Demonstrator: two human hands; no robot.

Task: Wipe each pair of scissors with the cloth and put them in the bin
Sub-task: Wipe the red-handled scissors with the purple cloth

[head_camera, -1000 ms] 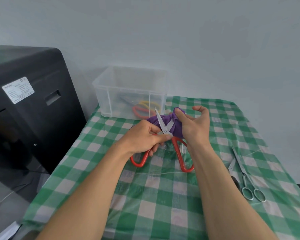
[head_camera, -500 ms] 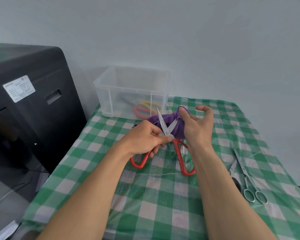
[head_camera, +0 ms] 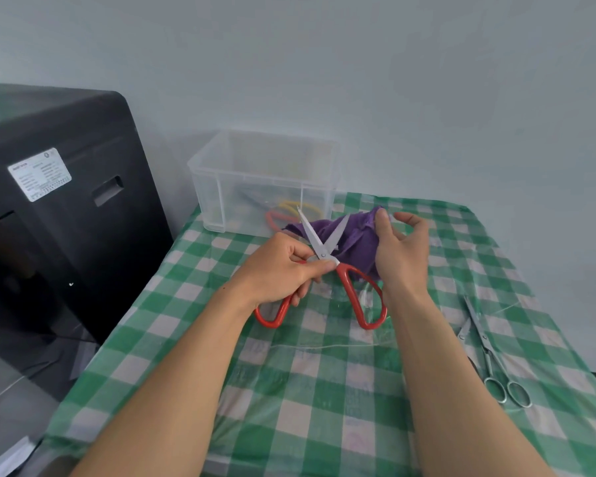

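Fingers of the left hand (head_camera: 283,270) pinch the red scissors (head_camera: 346,280) at the pivot, blades spread, mid-frame. The right hand (head_camera: 401,256) curls its fingers round the purple cloth (head_camera: 355,239) just beside the blades. The clear bin (head_camera: 265,180) stands behind, upper centre. Steel scissors (head_camera: 486,342) lie on the tabletop (head_camera: 324,390), lower right.

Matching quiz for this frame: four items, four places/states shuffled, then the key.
1 red-handled scissors
2 purple cloth
3 steel scissors
4 clear bin

A lying on the tablecloth, untouched
B gripped by the right hand
C at the tablecloth's far edge, coloured scissors inside
D held in the left hand, blades apart

Pairs: 1-D, 2-B, 3-A, 4-C
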